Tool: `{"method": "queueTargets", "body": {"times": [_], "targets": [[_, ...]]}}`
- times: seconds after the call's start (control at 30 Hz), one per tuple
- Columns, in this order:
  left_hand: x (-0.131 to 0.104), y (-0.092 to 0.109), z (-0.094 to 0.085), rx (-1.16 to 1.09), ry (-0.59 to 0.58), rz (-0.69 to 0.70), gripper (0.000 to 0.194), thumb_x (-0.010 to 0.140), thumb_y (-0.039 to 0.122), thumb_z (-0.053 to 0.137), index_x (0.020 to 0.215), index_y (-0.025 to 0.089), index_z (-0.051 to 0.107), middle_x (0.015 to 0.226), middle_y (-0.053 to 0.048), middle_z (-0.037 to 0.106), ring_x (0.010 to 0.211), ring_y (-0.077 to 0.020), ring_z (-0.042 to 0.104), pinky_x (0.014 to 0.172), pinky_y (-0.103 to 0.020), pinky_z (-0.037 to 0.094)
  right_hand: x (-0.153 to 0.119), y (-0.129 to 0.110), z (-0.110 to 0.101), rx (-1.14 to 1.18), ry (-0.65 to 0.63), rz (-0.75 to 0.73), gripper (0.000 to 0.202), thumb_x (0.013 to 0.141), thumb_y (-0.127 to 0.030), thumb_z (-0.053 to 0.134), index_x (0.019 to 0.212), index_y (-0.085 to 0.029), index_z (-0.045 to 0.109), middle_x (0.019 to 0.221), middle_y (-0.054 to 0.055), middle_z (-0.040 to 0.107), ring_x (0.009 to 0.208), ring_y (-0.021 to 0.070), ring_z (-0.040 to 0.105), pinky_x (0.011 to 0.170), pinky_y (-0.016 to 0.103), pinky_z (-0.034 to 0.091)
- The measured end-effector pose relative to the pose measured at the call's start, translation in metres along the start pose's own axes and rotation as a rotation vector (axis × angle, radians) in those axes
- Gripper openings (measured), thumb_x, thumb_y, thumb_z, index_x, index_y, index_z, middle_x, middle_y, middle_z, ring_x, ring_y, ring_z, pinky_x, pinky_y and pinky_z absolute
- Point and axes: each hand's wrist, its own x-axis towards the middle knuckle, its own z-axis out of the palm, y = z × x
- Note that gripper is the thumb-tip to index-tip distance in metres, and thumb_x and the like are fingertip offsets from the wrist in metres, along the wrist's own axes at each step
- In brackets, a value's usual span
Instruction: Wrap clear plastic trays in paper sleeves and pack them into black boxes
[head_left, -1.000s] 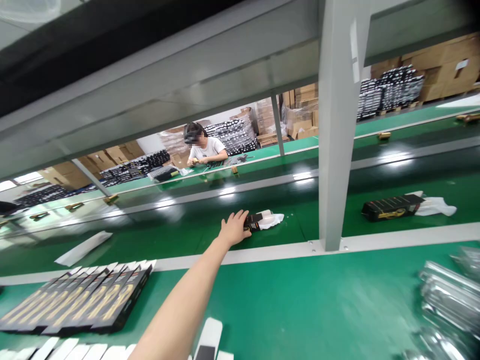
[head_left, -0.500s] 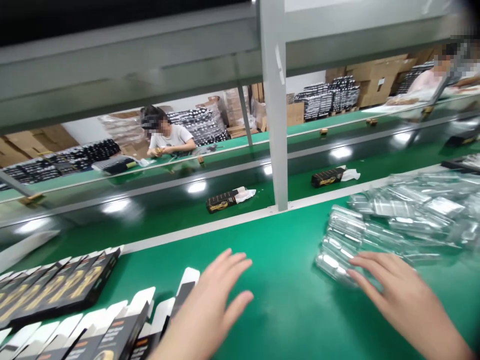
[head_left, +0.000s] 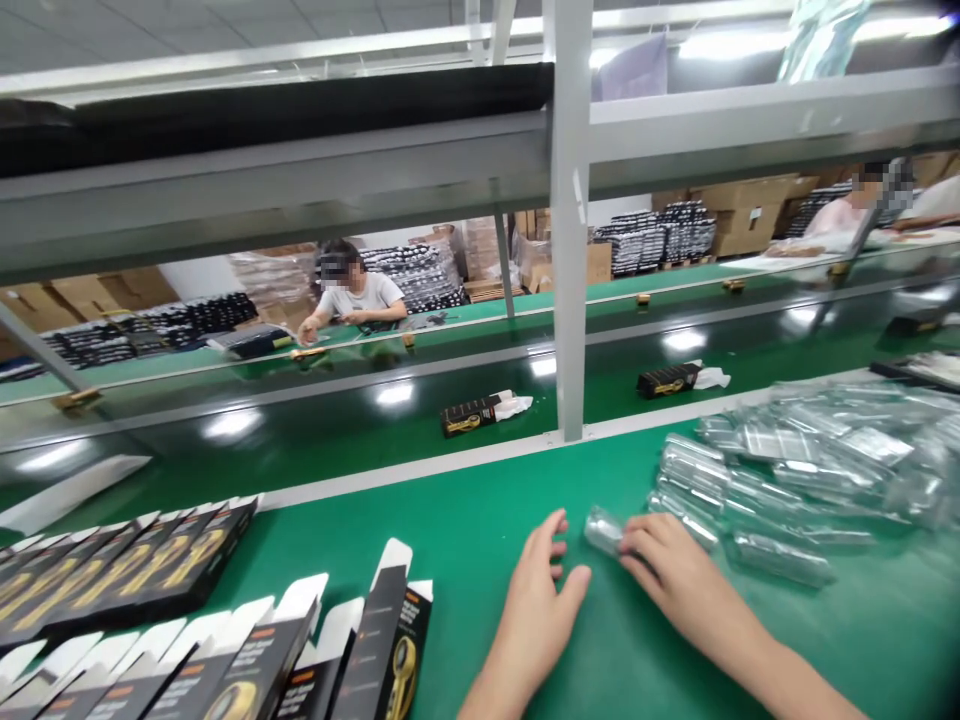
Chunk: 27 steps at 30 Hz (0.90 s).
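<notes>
My right hand [head_left: 679,572] grips a clear plastic blister shell [head_left: 602,530] by its right end, just above the green work surface [head_left: 480,545]. To the left of that shell, my left hand [head_left: 536,595] is open and holds nothing, its thumb and fingers apart. A heap of clear plastic shells [head_left: 832,455] lies to the right, with several lined up at its left edge. At lower left stand black cardboard boxes [head_left: 251,660] with raised white flaps. One box [head_left: 403,655] with a gold picture is nearest my left hand.
A row of closed-looking black boxes [head_left: 187,550] lies further left. Beyond a pale rail [head_left: 420,468], two black boxes [head_left: 480,412] with white wrapping sticking out lie on a green conveyor. A grey post [head_left: 571,250] rises ahead. Co-workers [head_left: 364,292] sit across the line.
My right hand has moved left, away from the heap, with a clear shell in it. My left hand has moved right towards it. The view has tilted up.
</notes>
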Motion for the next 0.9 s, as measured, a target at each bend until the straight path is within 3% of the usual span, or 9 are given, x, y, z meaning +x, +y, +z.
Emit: {"method": "queueTargets", "body": {"times": [0.1, 0.2, 0.33, 0.43, 0.63, 0.8, 0.9], "targets": [[0.025, -0.009, 0.013, 0.136, -0.006, 0.114, 0.061, 0.082, 0.021, 0.048, 0.14, 0.022, 0.031, 0.149, -0.006, 0.032, 0.135, -0.0185, 0.033, 0.11, -0.036, 0.035, 0.004, -0.007, 0.005, -0.028, 0.054, -0.013, 0.014, 0.096, -0.021, 0.046, 0.108, -0.026, 0.05, 0.118, 0.002, 0.05, 0.113, 0.0175, 0.044, 0.096, 0.033, 0.039], [0.032, -0.02, 0.018, 0.195, -0.024, 0.14, 0.055, 0.083, 0.022, 0.048, 0.137, 0.023, 0.038, 0.147, -0.004, 0.037, 0.137, -0.0185, 0.03, 0.116, -0.039, 0.024, -0.007, 0.012, -0.011, -0.114, 0.152, 0.054, 0.015, 0.097, -0.026, 0.045, 0.112, -0.027, 0.049, 0.114, 0.002, 0.053, 0.108, 0.0189, 0.046, 0.093, 0.037, 0.037], [0.032, -0.026, 0.019, 0.234, -0.022, 0.12, 0.046, 0.084, 0.028, 0.05, 0.13, 0.024, 0.049, 0.137, -0.005, 0.05, 0.129, -0.0209, 0.042, 0.112, -0.04, 0.032, -0.03, 0.048, -0.035, -0.271, 0.149, 0.154, 0.013, 0.094, -0.035, 0.049, 0.092, -0.023, 0.055, 0.084, 0.001, 0.056, 0.082, 0.023, 0.049, 0.074, 0.04, 0.036], [0.04, -0.022, 0.023, 0.259, 0.014, 0.102, 0.044, 0.082, 0.029, 0.053, 0.126, 0.024, 0.052, 0.133, -0.005, 0.053, 0.125, -0.0227, 0.046, 0.109, -0.041, 0.035, -0.034, 0.058, -0.036, -0.355, 0.091, 0.162, 0.019, 0.094, -0.034, 0.047, 0.082, -0.023, 0.056, 0.076, 0.001, 0.052, 0.075, 0.0243, 0.045, 0.067, 0.039, 0.03], [0.061, -0.016, 0.035, 0.316, 0.108, 0.091, 0.043, 0.085, 0.029, 0.05, 0.127, 0.021, 0.05, 0.132, -0.008, 0.053, 0.123, -0.0268, 0.045, 0.106, -0.048, 0.036, -0.01, 0.053, -0.027, -0.393, 0.104, 0.17, 0.02, 0.093, -0.025, 0.046, 0.075, -0.02, 0.052, 0.074, 0.002, 0.049, 0.075, 0.0224, 0.043, 0.068, 0.038, 0.03], [0.063, -0.027, 0.031, 0.322, 0.124, 0.165, 0.049, 0.088, 0.032, 0.043, 0.136, 0.02, 0.037, 0.142, -0.009, 0.042, 0.132, -0.0228, 0.035, 0.112, -0.046, 0.03, 0.01, 0.048, -0.022, -0.377, 0.15, 0.248, 0.017, 0.091, -0.018, 0.049, 0.074, -0.019, 0.052, 0.076, 0.002, 0.051, 0.079, 0.0206, 0.045, 0.075, 0.036, 0.036], [0.064, -0.032, 0.028, 0.319, 0.145, 0.213, 0.047, 0.089, 0.036, 0.04, 0.134, 0.02, 0.039, 0.139, -0.01, 0.043, 0.13, -0.0236, 0.037, 0.11, -0.048, 0.032, 0.013, 0.041, -0.02, -0.36, 0.143, 0.286, 0.015, 0.09, -0.021, 0.055, 0.074, -0.02, 0.055, 0.078, 0.002, 0.055, 0.081, 0.021, 0.049, 0.075, 0.035, 0.039]]}}
